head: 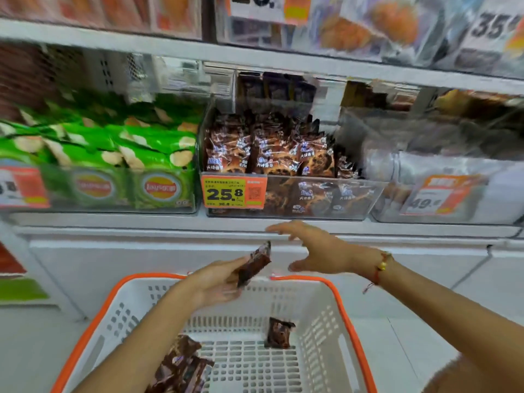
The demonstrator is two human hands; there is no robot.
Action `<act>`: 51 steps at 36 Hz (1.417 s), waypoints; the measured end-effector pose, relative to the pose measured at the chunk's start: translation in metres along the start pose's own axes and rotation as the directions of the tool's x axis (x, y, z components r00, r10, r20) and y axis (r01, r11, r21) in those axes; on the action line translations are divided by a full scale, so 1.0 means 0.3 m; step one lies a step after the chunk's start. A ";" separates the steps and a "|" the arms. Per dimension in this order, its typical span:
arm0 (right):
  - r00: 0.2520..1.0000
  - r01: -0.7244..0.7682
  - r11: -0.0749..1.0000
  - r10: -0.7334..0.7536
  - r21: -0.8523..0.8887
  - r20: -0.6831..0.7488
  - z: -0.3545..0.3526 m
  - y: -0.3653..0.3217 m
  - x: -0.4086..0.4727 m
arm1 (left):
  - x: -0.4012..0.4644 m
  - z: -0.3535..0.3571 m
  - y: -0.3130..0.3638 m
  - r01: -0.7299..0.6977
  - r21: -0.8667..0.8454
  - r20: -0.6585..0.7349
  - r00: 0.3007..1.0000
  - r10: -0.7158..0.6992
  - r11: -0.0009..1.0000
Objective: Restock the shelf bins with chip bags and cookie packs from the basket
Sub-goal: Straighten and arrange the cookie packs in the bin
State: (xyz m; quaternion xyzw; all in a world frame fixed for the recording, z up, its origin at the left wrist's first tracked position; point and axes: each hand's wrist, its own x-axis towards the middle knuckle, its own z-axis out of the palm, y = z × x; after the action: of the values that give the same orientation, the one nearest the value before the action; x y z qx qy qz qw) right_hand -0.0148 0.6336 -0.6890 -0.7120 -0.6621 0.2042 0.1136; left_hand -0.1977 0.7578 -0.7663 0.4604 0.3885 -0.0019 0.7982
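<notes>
Holding a brown cookie pack (255, 263) in the left hand (218, 282), just above the far rim of the white basket (326, 313). Right hand (320, 251) is spread wide, nothing in it, above the basket too. More packs (279, 333) lie inside it. Cookie bin (326, 197) sits on the shelf above the basket.

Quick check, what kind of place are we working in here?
Most likely a snack aisle in a shop: clear shelf bins stocked with cookie packs and green chip bags, an orange price tag reading 25.8, and a white shopping basket.
</notes>
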 end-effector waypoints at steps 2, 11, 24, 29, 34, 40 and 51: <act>0.996 0.093 0.995 -0.093 0.043 -0.014 -0.046 -0.021 -0.016 | -0.020 0.021 0.030 0.048 -0.044 0.128 0.991 -0.042 0.998; 0.995 0.096 0.891 -0.082 0.444 -0.051 -0.149 -0.030 -0.051 | -0.094 0.112 0.105 0.063 0.019 0.388 0.919 -0.066 0.998; 0.952 0.125 0.839 0.049 0.529 -0.303 -0.327 -0.006 -0.099 | -0.226 0.260 0.363 -0.653 0.554 0.133 0.682 0.719 0.517; 0.856 0.254 0.811 0.065 0.527 -0.513 -0.401 -0.005 -0.106 | -0.214 0.326 0.482 -0.621 0.764 0.168 0.452 0.876 0.174; 0.603 0.307 0.878 0.119 0.367 -0.789 -0.442 0.053 -0.067 | -0.181 0.407 0.598 -0.522 0.851 0.165 0.364 0.917 0.054; 0.582 0.196 0.946 0.100 0.259 -0.807 -0.373 0.136 -0.005 | -0.092 0.415 0.639 -0.294 0.954 0.177 0.386 0.905 -0.062; 0.629 -0.135 0.991 0.069 -0.021 -0.774 -0.339 0.132 0.038 | -0.040 0.380 0.616 -0.146 0.985 0.146 0.403 0.903 -0.094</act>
State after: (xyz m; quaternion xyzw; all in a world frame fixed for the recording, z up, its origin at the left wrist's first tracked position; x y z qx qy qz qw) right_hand 0.0659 0.6520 -0.6170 -0.7712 -0.5160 -0.1390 0.3460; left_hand -0.0688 0.7762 -0.5920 0.9181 0.2803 0.2694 0.0767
